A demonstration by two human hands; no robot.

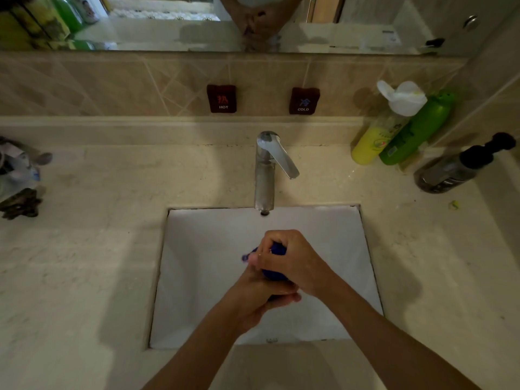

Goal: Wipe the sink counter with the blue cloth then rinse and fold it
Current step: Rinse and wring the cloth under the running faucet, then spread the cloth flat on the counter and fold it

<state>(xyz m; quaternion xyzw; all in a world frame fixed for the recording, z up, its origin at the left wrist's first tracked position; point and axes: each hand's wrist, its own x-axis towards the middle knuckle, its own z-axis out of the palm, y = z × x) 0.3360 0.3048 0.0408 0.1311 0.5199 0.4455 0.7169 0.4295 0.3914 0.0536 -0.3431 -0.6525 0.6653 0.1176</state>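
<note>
A beige marble tabletop is surrounding a white sink below a mirror. The blue cloth, bunched with no clear long axis, is being clenched tightly by the left hand and right hand.

Beige counter: faucet, yellow bottle, green bottle, dark pump bottle; left clutter unclear.

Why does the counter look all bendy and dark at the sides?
Head view: the wide-angle lens curves the counter edges; the corners fall dim, while the sink glares bright white. The hands wringing the blue cloth are slightly blurred.
</note>
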